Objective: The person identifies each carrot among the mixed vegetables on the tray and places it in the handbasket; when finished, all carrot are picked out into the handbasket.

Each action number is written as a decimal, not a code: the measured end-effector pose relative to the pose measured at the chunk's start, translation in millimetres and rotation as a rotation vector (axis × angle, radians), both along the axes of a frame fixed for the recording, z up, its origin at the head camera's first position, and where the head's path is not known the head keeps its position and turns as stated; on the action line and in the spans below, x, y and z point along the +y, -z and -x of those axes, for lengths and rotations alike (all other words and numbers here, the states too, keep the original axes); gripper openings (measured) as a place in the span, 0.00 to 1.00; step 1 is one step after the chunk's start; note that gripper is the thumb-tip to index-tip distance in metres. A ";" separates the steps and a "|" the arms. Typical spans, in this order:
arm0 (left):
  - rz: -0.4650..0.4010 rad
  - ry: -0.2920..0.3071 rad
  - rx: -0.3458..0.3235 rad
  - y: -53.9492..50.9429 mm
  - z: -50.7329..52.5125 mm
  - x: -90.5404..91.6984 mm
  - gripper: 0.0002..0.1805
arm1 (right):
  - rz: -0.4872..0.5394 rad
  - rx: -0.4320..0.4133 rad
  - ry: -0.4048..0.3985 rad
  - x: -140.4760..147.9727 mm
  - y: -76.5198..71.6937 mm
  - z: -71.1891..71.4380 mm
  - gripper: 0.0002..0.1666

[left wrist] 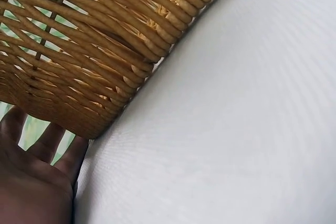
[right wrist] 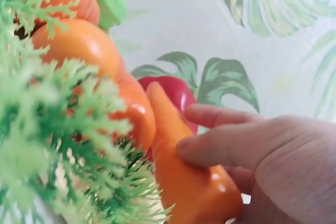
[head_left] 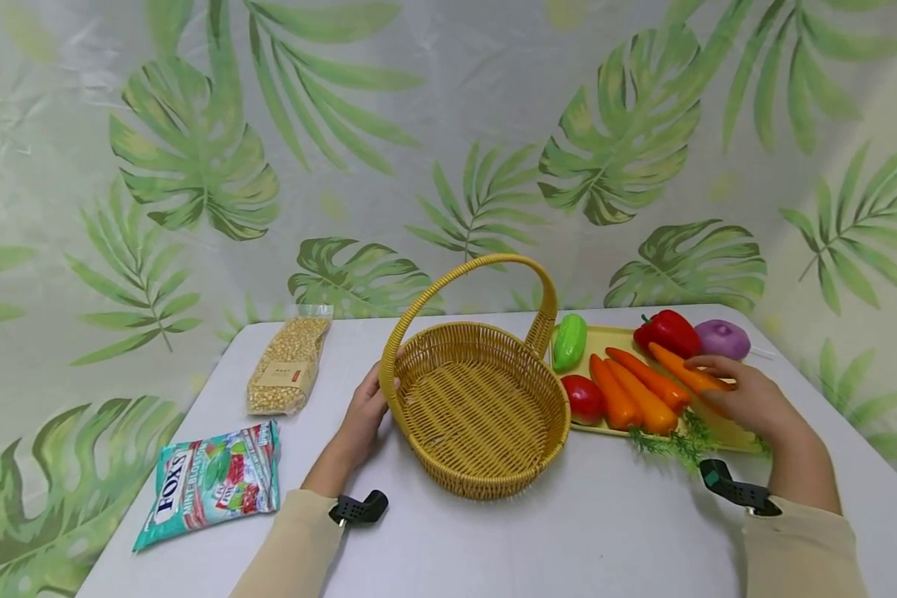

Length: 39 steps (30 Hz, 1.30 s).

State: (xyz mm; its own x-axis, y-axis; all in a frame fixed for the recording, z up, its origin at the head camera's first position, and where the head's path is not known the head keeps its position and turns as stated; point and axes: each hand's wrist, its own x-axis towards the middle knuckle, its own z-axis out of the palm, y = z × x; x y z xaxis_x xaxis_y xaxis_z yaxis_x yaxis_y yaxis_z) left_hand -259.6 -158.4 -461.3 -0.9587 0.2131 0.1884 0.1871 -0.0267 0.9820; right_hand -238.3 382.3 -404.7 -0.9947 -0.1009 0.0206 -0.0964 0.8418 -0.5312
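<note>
The round wicker basket [head_left: 471,415] with a tall arched handle stands mid-table. My left hand [head_left: 362,423] grips its left side by the handle's foot; in the left wrist view that hand [left wrist: 39,166] has its fingers against the woven wall [left wrist: 73,51]. At the right, my right hand [head_left: 747,399] holds the rightmost orange carrot [head_left: 680,370] over the yellow tray [head_left: 613,336]. The right wrist view shows the thumb and fingers of this hand [right wrist: 252,156] around the thick part of the carrot [right wrist: 176,166]. The basket holds nothing.
On the tray lie more carrots [head_left: 616,399], a green vegetable [head_left: 570,342], a red round one [head_left: 583,399], a red pepper [head_left: 669,332], a purple onion [head_left: 721,339] and leafy greens [head_left: 688,444]. A grain bag [head_left: 287,365] and a teal candy bag [head_left: 213,482] lie left.
</note>
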 end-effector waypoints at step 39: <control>0.020 -0.014 -0.008 -0.1 0.3 -0.4 0.25 | 0.207 0.115 -0.323 -63.6 -57.6 -20.0 0.12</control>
State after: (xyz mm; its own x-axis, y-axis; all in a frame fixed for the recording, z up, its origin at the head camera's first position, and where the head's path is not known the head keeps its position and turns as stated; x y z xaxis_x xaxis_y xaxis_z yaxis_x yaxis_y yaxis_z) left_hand -260.0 -158.8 -461.2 -0.9632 0.2029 0.1762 0.1790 -0.0043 0.9838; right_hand -218.3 318.7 -347.1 -0.9026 -0.3900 0.1826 -0.4071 0.6350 -0.6565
